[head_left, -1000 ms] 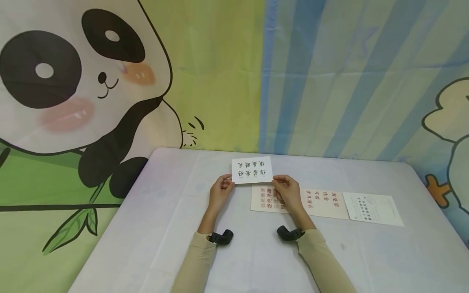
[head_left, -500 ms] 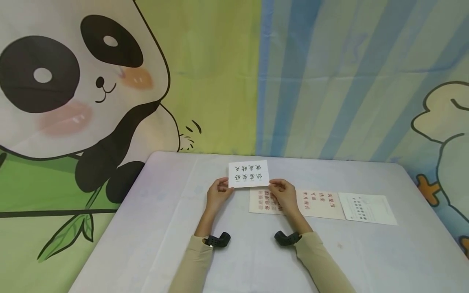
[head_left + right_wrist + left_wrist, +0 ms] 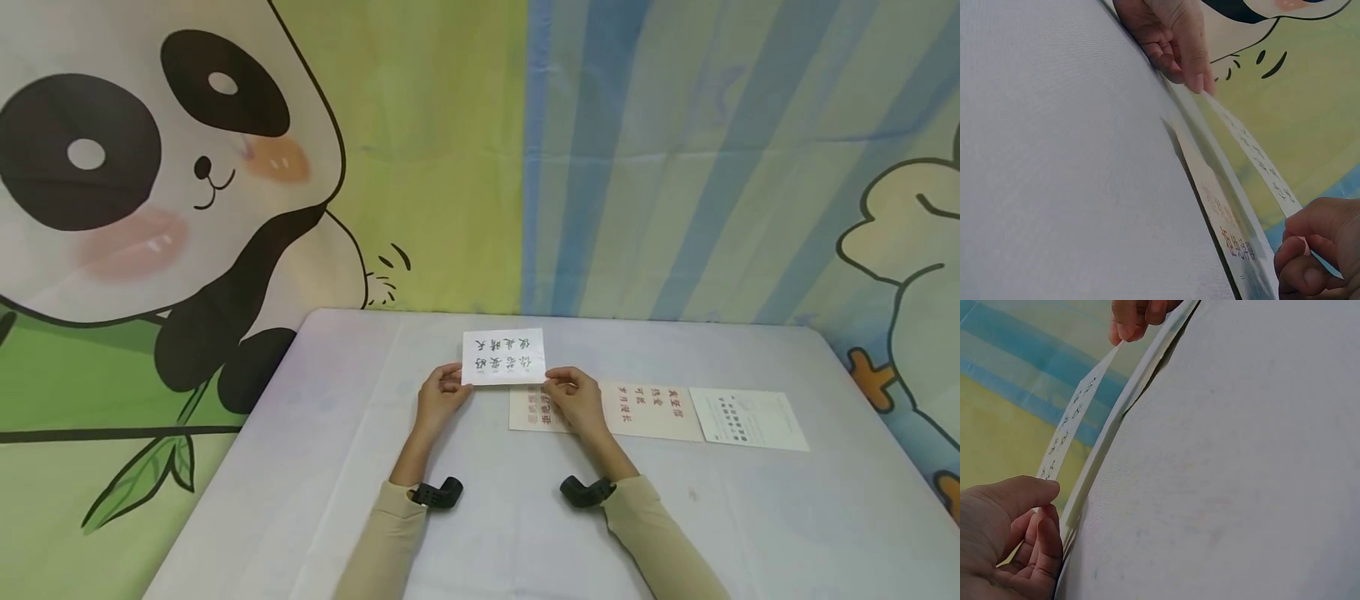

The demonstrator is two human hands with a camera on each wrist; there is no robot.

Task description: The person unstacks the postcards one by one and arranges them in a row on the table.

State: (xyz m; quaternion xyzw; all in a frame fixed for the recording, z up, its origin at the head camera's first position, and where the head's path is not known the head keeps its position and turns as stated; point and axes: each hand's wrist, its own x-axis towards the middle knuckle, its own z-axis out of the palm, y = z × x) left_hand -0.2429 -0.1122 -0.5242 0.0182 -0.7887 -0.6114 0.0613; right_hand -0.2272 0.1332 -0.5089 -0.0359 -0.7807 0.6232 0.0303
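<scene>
A white card (image 3: 502,357) with two rows of black handwritten characters is held up over the table by both hands. My left hand (image 3: 438,402) pinches its near left corner between thumb and fingers. At the near right corner, my right hand (image 3: 579,404) pinches it the same way. The wrist views show the card edge-on, tilted and raised off the tabletop. Beneath my right hand lies a long cream card strip (image 3: 652,412) with red characters, partly hidden by that hand.
A white card (image 3: 750,419) with small dark print lies at the right end of the cream strip. The table (image 3: 300,500) has a pale cloth and ends at a curtain (image 3: 442,167) printed with a panda. A black camera is strapped on each wrist.
The card and both hands shift slightly left in the head view, along with a small drift of the whole scene. Both hands keep their hold on the card.
</scene>
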